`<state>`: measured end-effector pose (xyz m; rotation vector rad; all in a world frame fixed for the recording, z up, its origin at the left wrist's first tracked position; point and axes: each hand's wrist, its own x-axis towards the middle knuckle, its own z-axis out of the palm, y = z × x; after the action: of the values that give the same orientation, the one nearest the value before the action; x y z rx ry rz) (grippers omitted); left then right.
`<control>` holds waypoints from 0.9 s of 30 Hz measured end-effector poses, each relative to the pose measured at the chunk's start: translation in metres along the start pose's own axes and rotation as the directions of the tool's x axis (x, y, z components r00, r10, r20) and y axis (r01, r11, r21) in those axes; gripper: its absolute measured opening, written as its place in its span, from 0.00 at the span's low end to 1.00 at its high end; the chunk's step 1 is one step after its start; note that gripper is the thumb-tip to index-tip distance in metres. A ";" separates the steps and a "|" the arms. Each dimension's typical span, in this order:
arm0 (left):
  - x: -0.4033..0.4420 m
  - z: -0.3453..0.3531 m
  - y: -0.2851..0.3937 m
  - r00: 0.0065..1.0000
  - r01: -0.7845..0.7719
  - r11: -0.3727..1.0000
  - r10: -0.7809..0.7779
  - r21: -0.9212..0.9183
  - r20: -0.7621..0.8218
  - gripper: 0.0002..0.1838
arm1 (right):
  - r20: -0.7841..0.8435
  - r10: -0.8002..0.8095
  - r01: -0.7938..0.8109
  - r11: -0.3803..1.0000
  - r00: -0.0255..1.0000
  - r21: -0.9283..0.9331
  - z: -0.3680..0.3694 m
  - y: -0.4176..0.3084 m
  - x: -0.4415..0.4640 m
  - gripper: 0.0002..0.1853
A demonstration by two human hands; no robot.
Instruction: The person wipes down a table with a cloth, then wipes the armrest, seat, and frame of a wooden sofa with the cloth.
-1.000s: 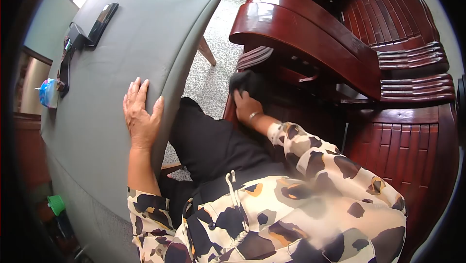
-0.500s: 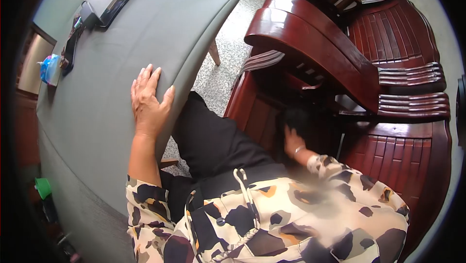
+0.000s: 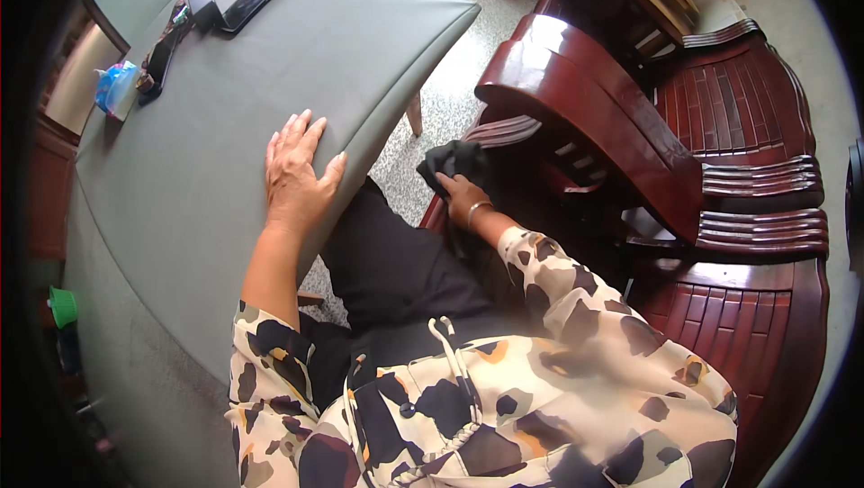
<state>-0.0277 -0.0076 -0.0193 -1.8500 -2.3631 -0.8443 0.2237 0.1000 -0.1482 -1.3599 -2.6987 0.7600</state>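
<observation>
"What lay closest?"

"The patterned shirt, then the black trousers, just beside the edge of the grey surface."

"And the hands?"

"The left hand lay palm down on the surface near that edge, its fingers a little spread, the thumb out to the side. It held nothing. The right hand was off to the other side, closed around a black cloth."

"Where exactly was the cloth?"

"At the right hand's fingertips, bunched up and reaching past them, well apart from the left hand. It sat by the near end of the dark red wooden armrest. Whether it touched the wood, I couldn't tell."

"Anything beyond?"

"On the surface, past the left hand, a blue packet stood near the far side. Further along, a dark block was right next to a black phone, which lay flat. Slatted red wood showed behind the armrest."
</observation>
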 end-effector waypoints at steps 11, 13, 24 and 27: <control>-0.002 -0.005 0.002 1.000 0.024 0.997 -0.024 -0.067 0.007 0.25 | -0.679 -0.330 0.298 0.940 0.656 -0.169 -0.243 -0.015 -0.036 0.23; -0.002 -0.006 0.003 1.000 0.029 0.997 -0.028 -0.075 0.003 0.25 | -0.547 -0.154 -0.044 0.942 0.823 -0.332 -0.252 0.055 -0.025 0.23; 0.003 -0.005 0.006 1.000 0.028 0.999 -0.027 -0.038 0.012 0.25 | -0.283 -0.055 -0.116 0.825 0.957 -0.554 -0.233 0.008 0.111 0.18; 0.002 -0.006 0.009 0.999 0.025 1.000 -0.025 -0.014 0.021 0.25 | -0.103 0.110 -0.147 0.851 0.989 -0.505 -0.234 -0.005 0.143 0.21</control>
<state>-0.0223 -0.0065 -0.0103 -1.8471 -2.4041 -0.8504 0.1863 0.3029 0.0323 -1.6307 -2.8920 -0.0313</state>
